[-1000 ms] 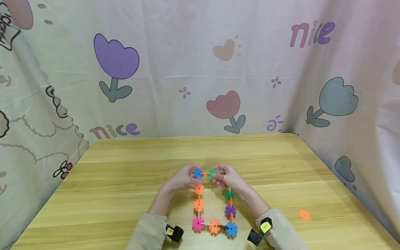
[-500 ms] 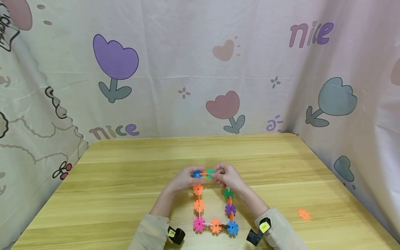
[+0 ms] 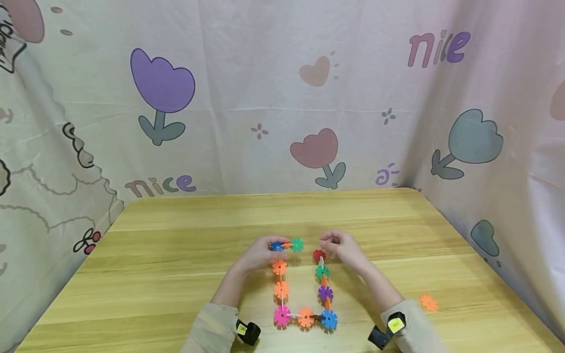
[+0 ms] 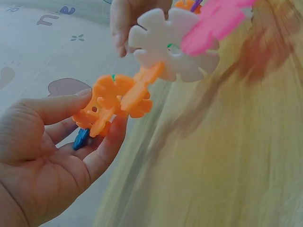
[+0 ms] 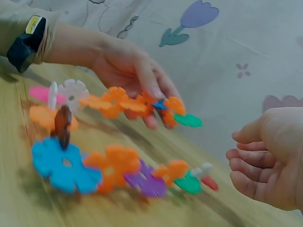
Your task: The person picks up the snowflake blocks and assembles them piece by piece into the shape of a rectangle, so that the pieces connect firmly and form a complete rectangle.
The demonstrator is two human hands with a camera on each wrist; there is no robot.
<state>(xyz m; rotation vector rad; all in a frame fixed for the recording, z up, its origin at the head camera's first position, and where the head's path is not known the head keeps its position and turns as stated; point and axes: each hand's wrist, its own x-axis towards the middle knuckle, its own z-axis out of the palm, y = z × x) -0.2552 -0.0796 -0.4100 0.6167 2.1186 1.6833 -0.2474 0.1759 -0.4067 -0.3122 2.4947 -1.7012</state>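
Note:
My left hand point(image 3: 255, 255) pinches the far left corner of a chain of interlocking plastic snowflake discs, around the blue disc point(image 3: 277, 246). In the left wrist view its thumb and fingers grip orange discs point(image 4: 112, 93) beside that corner. From there the chain's end sticks out rightward with a green disc point(image 3: 297, 245). Its other end, a red disc point(image 3: 319, 255), lies just below my right hand point(image 3: 346, 250). That hand's fingers are loosely curled and hold nothing in the right wrist view. A gap separates the green and red discs.
The near side of the chain runs from a pink disc point(image 3: 282, 315) through an orange disc point(image 3: 305, 317) to a blue corner. A loose orange disc point(image 3: 428, 303) lies on the wooden table point(image 3: 176, 230) at right. A printed curtain point(image 3: 247, 73) surrounds the table.
My right hand has let go of the green disc and moved to the right, uncovering the red disc. My left hand keeps its hold, with the blue disc tilted flatter.

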